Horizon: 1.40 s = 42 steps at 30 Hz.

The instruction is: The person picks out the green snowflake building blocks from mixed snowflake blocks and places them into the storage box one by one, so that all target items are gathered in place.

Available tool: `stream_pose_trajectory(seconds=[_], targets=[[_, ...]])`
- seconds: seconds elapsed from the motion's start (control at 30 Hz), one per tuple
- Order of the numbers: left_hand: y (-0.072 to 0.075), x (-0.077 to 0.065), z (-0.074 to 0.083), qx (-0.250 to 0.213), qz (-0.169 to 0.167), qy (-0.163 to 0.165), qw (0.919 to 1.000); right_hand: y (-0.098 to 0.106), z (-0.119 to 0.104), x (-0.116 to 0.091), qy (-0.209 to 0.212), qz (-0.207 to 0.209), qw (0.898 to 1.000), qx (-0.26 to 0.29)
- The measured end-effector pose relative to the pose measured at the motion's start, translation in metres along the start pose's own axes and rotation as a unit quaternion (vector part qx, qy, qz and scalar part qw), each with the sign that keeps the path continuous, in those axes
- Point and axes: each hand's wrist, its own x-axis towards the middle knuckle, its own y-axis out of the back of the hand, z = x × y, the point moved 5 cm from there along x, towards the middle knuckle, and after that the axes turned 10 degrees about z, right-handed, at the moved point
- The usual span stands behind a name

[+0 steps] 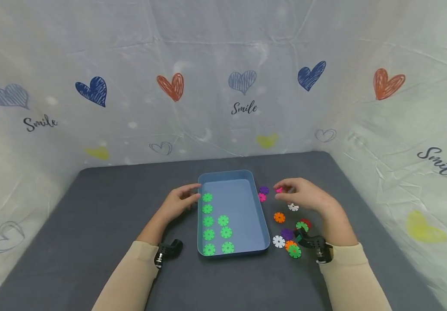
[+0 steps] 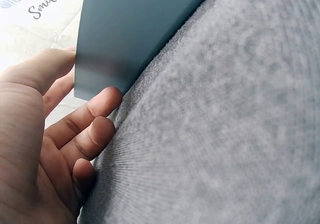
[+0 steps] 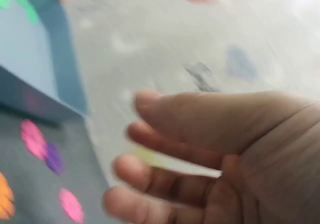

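A blue rectangular tray point(image 1: 243, 216) lies on the dark cloth, with several green notched plastic discs point(image 1: 208, 221) in two columns along its left side. My left hand point(image 1: 177, 201) rests against the tray's left wall; in the left wrist view its fingertips touch the tray side point(image 2: 135, 34). To the tray's right, my right hand point(image 1: 303, 194) hovers over loose discs, fingers loosely bent. The right wrist view, blurred, shows nothing between its thumb and fingers. Near its fingertips are a pink disc point(image 1: 279, 190), a purple disc point(image 1: 264, 190) and a white disc point(image 1: 293, 207).
More loose discs lie right of the tray: an orange disc point(image 1: 279, 217), a white disc point(image 1: 278, 241), a purple disc point(image 1: 287, 234) and a green disc point(image 1: 294, 252) overlapping another orange one. A pale curtain point(image 1: 208, 52) printed with hearts hangs behind the grey-covered table point(image 1: 122, 194).
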Motion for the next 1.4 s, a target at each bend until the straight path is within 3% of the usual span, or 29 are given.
stream_pose_trajectory(seconds=[0.1, 0.2, 0.33, 0.47, 0.67, 0.8, 1.17, 1.4], targets=[[0.0, 0.001, 0.0, 0.001, -0.002, -0.001, 1.0, 0.016, 0.016, -0.01, -0.024, -0.01, 1.0, 0.009], [0.0, 0.001, 0.0, 0.0, -0.004, 0.001, 1.0, 0.019, 0.024, -0.019, -0.024, -0.038, 0.999, 0.017], [0.001, 0.0, 0.001, -0.003, 0.001, 0.002, 1.0, 0.002, 0.027, -0.034, -0.024, -0.113, 0.993, 0.033], [0.002, -0.001, 0.001, -0.001, 0.005, 0.003, 1.0, -0.022, 0.028, -0.056, -0.022, -0.145, 0.989, -0.009], [0.003, -0.002, 0.001, 0.004, 0.007, 0.004, 1.0, -0.047, 0.027, -0.075, 0.006, -0.069, 0.99, -0.127], [0.002, -0.001, 0.0, 0.004, 0.004, 0.004, 1.0, -0.049, 0.025, -0.077, 0.013, -0.031, 0.988, -0.151], [0.001, 0.0, 0.0, -0.004, 0.003, 0.004, 1.0, -0.042, 0.026, -0.065, 0.017, -0.041, 0.996, -0.075], [-0.001, 0.0, -0.001, 0.0, 0.004, 0.003, 1.0, -0.006, -0.002, -0.051, 0.028, -0.043, 0.999, -0.009]])
